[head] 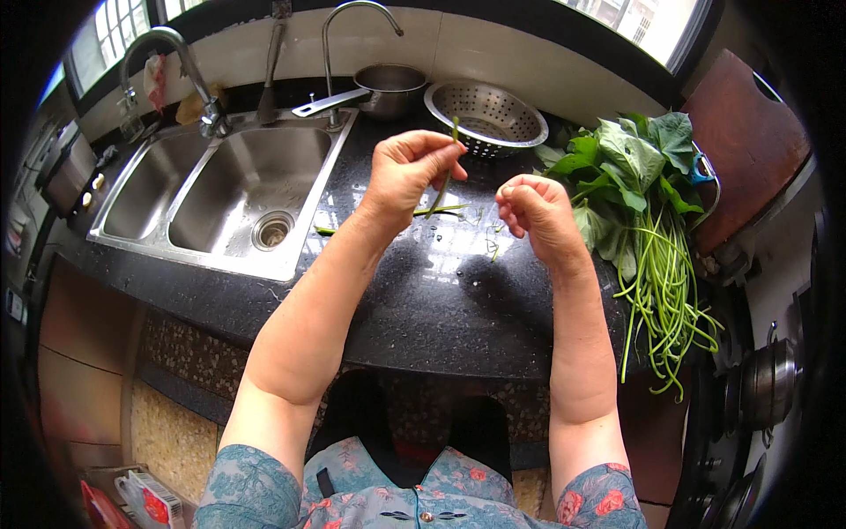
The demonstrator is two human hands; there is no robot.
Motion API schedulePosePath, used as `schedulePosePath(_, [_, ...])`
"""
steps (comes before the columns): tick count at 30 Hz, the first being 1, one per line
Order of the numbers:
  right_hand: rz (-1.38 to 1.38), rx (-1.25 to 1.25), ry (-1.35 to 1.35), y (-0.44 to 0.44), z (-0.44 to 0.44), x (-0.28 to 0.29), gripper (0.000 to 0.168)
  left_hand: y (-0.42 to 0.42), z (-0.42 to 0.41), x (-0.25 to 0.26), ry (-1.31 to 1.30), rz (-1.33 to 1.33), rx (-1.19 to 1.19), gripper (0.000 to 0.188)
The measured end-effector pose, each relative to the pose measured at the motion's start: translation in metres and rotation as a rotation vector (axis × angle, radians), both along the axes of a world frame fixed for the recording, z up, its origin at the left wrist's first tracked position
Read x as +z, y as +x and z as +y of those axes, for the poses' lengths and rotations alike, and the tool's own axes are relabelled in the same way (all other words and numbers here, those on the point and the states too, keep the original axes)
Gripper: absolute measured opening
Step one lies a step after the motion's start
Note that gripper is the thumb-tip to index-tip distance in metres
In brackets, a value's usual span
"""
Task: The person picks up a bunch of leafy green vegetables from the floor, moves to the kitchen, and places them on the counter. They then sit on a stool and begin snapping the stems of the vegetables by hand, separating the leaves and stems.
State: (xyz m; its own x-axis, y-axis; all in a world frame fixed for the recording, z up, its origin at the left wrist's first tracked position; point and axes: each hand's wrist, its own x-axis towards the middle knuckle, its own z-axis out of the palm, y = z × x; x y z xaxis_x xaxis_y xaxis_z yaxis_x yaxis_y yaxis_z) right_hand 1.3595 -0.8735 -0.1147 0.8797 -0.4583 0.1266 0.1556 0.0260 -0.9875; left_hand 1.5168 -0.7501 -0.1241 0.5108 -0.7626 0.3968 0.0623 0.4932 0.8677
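My left hand point(413, 168) pinches a short green stem point(444, 188) between thumb and fingers, above the black countertop point(423, 324). To its right, my right hand point(532, 208) is raised with thumb and fingertips together; whether a thin strand is between them cannot be told. Below the hands, cut stem pieces point(439, 211) and thin green scraps point(493, 248) lie on the counter. A large bunch of leafy greens point(631, 159) with long thin stems rests on the right, its stem ends hanging over the counter's front edge.
A double steel sink point(248, 178) with a tall faucet point(175, 43) is on the left. At the back stand a saucepan point(390, 79) and a perforated steel colander point(492, 116). A brown cutting board point(747, 145) leans at the right, above a steel pot point(770, 383).
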Motion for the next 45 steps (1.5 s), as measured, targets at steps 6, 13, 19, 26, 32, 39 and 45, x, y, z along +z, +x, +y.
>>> schedulePosePath(6, [0.032, -0.093, -0.267, 0.0, -0.002, -0.001, 0.016, 0.007, 0.0, -0.003, 0.055, 0.035, 0.093, 0.01])
schedulePosePath(13, [-0.023, -0.086, -0.199, -0.002, 0.004, 0.006, 0.018, -0.008, -0.005, -0.007, 0.144, -0.235, 0.071, 0.009])
schedulePosePath(19, [-0.064, -0.085, -0.099, 0.0, 0.0, 0.001, 0.016, -0.019, -0.005, -0.009, 0.274, -0.578, 0.172, 0.008])
schedulePosePath(26, [-0.003, -0.088, -0.1, 0.0, -0.004, -0.002, 0.016, -0.02, -0.004, -0.007, 0.263, -0.788, 0.275, 0.007])
schedulePosePath(32, [0.013, -0.061, -0.058, -0.001, -0.003, 0.001, 0.015, -0.019, -0.005, -0.009, 0.219, -0.88, 0.338, 0.007])
schedulePosePath(39, [0.072, -0.014, -0.091, -0.001, -0.005, 0.002, 0.015, -0.016, -0.005, -0.013, 0.176, -0.977, 0.409, 0.009])
schedulePosePath(45, [0.09, -0.018, -0.047, -0.004, -0.001, 0.006, 0.015, -0.015, -0.007, -0.016, 0.135, -1.04, 0.413, 0.009])
